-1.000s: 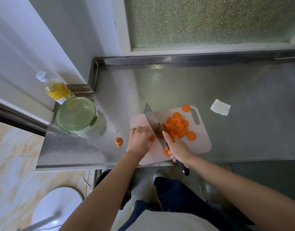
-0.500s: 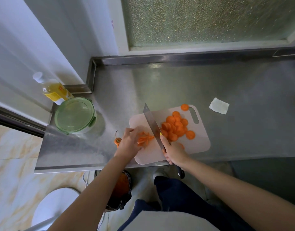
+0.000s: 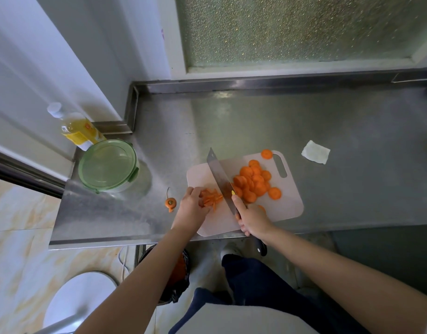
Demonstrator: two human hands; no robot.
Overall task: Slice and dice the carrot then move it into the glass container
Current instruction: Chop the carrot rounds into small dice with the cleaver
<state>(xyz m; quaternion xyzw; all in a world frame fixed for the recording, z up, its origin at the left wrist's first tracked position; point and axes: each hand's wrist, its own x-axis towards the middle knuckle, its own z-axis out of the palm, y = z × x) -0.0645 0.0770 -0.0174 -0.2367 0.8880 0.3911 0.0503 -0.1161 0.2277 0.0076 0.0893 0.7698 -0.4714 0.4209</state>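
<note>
Steel counter (image 3: 255,121) below a frosted window (image 3: 292,27): a person works carrot on a pale board (image 3: 284,208) at the near edge. The left hand (image 3: 192,208) sits at the board's left side, its fingers (image 3: 195,192) curled over the end of a small bunch of strips (image 3: 212,197) and holding them down. The right hand (image 3: 252,219) is clamped on the handle of a knife (image 3: 219,177), forefinger stretched toward the blade, which slants across the board just right of the strips; whether its edge touches the board cannot be told. Right of the blade lies a heap of round slices (image 3: 253,182), with one slice apart by the board's handle slot. The container (image 3: 108,165), green lid on, stands well to the left near the counter's corner, a bottle (image 3: 79,128) of yellow liquid just behind it. A cut carrot top (image 3: 170,202) lies on the counter beside the left hand, and a folded paper (image 3: 315,152) lies beyond the board to the right. A bin (image 3: 178,273) on the floor seems to hold orange scraps.
</note>
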